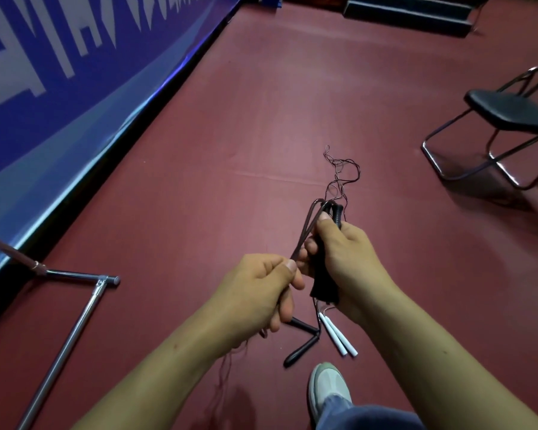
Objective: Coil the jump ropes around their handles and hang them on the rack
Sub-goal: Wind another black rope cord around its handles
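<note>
My right hand (342, 259) grips a pair of black jump-rope handles (325, 274) held upright together. A dark rope loop (308, 225) runs from the handle tops down to my left hand (258, 293), which pinches it between thumb and fingers. A thin strand trails from below my left hand toward the floor. On the floor beneath my hands lie two more black handles (302, 346) and a pair of white handles (337, 335). A tangle of thin rope (339, 172) lies on the floor beyond my hands. The metal rack's base (75, 324) stands at the lower left.
A blue banner wall (75, 72) runs along the left side. A black folding chair (510, 125) stands at the right. My shoe (328, 389) is on the dark red floor (261, 119) just below the loose handles.
</note>
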Motion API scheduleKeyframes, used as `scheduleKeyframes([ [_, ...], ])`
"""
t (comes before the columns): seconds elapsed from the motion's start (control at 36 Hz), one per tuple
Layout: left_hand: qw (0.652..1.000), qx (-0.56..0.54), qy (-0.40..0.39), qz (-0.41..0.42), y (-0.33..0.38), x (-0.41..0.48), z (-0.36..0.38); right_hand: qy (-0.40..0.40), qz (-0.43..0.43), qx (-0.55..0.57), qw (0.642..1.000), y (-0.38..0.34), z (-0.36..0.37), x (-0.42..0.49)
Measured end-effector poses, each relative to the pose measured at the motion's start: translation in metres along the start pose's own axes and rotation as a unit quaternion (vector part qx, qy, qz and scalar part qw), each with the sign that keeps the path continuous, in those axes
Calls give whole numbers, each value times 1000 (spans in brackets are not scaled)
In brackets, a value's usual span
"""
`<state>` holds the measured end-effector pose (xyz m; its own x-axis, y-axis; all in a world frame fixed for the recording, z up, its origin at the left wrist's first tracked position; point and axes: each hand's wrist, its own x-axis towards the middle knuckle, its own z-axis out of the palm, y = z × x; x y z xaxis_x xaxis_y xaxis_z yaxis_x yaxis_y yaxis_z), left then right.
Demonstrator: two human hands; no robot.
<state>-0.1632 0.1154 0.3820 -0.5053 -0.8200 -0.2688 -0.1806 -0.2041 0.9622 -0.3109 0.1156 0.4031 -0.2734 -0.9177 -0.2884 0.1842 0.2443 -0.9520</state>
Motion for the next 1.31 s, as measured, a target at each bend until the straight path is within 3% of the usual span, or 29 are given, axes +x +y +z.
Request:
scheduleKeyframes([
  [0.19,998,9,56,38,2,1,7,11,26,75,997,-12,3,-8],
  [0.39,980,152,74,109,0,0,15,30,60,113,991,-15,7,-6],
  [0.53,969,202,87,113,-8,-3,29,42,58,158,985,-11,12,-6],
  [0.67,988,77,131,41,2,-4,34,42,34,165,985,-6,21,-9],
  [0.75,980,35,196,6,4,-4,42,34,14,163,986,-1,28,-10],
  [0.86,949,-2,313,-30,-1,-2,53,11,-7,105,994,11,41,-14],
  [0.92,943,11,332,-16,-3,1,51,9,-1,99,995,13,44,-14],
  [1.06,926,129,344,81,1,10,31,26,29,82,996,6,31,-5],
  [1.19,930,214,285,92,1,15,1,-2,45,15,999,-4,-2,0],
  [1.25,931,261,238,90,1,15,-9,13,-21,-111,994,-6,-14,1],
  [1.31,926,320,187,76,2,13,-17,-7,-145,-323,935,-5,-23,-1],
])
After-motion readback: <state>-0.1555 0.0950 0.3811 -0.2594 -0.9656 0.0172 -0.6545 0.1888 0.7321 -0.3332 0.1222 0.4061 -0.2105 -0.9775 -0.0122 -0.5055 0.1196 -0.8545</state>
